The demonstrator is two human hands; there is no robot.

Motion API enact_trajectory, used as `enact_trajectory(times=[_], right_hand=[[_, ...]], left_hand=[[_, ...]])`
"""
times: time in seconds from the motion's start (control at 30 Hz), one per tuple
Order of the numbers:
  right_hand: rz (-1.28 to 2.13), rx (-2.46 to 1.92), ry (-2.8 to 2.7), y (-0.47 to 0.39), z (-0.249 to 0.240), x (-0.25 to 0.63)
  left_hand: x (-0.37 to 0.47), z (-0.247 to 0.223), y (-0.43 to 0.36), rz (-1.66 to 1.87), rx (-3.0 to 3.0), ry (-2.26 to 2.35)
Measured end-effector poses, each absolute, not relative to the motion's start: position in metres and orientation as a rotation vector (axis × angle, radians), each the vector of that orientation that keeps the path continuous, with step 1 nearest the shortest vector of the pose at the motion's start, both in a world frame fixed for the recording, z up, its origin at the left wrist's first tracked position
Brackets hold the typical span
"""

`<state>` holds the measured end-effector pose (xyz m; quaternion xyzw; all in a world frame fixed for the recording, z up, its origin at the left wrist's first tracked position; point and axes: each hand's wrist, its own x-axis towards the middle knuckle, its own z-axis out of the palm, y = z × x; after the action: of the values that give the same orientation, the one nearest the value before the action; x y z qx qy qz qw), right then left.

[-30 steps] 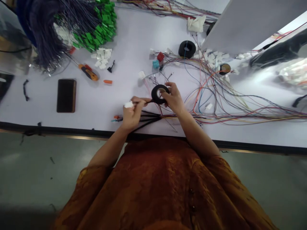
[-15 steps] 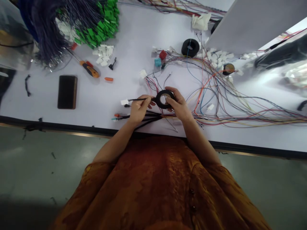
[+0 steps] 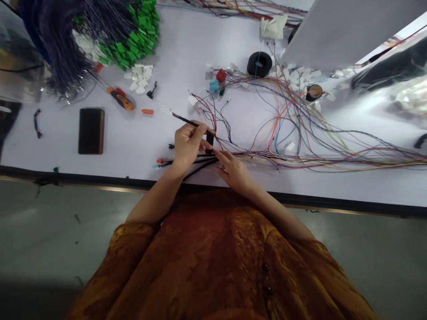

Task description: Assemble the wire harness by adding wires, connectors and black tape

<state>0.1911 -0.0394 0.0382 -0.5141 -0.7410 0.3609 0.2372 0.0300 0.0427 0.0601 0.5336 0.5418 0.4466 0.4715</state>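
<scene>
My left hand (image 3: 187,144) pinches a black-taped wire branch (image 3: 185,119), which slants up to the left and ends in a blurred white connector (image 3: 166,110). Between my hands a roll of black tape (image 3: 210,141) stands edge-on, close against my left fingers. My right hand (image 3: 234,171) has its fingertips closed at the roll's lower edge; its thumb is partly hidden. Just under the hands lie more black-taped branches (image 3: 200,166) of the wire harness, whose loose coloured wires (image 3: 320,160) run off to the right. Thin wires with bare terminals (image 3: 220,115) fan out above the roll.
A second black tape roll (image 3: 259,64) lies on wires at the back. Red (image 3: 220,74) and blue (image 3: 214,86) connectors sit nearby. To the left are a phone (image 3: 91,131), a screwdriver (image 3: 122,98) and a bundle with green connectors (image 3: 143,26). The table's dark edge (image 3: 100,181) runs in front.
The tape roll has turned from face-on to edge-on and moved left. My right hand has moved down below it. The branch in my left hand has tilted, its white connector rising.
</scene>
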Motion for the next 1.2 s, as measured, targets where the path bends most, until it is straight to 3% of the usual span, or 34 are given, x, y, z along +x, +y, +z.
enact_trajectory(times=[0.2,0.43,0.63,0.83,1.0,1.1,1.2], right_hand=[[0.811,-1.267,-1.849,0.013,0.08,0.204],[0.919,-1.44,-2.11,0.097,0.069,0.196],[0.763,-1.497,-2.206,0.109,0.09,0.178],[1.017,-1.439,-1.712,0.089,0.082,0.201],[1.184,-1.416,-1.389,0.057,0.051,0.221],[1.128,-1.444,-1.436,0.045,0.044,0.223],[0.849,-1.469,-1.704,0.043,0.048,0.223]], left_hand=[[0.037,0.059,0.015,1.155,1.695,1.32],[0.036,0.039,0.005,1.133,2.121,1.432],[0.031,0.028,0.014,1.076,2.241,1.267],[0.031,0.027,0.029,1.415,1.618,1.342],[0.034,0.024,0.046,1.183,1.228,1.19],[0.036,0.023,0.049,1.182,1.308,1.083],[0.039,0.023,0.048,1.218,1.345,1.077]])
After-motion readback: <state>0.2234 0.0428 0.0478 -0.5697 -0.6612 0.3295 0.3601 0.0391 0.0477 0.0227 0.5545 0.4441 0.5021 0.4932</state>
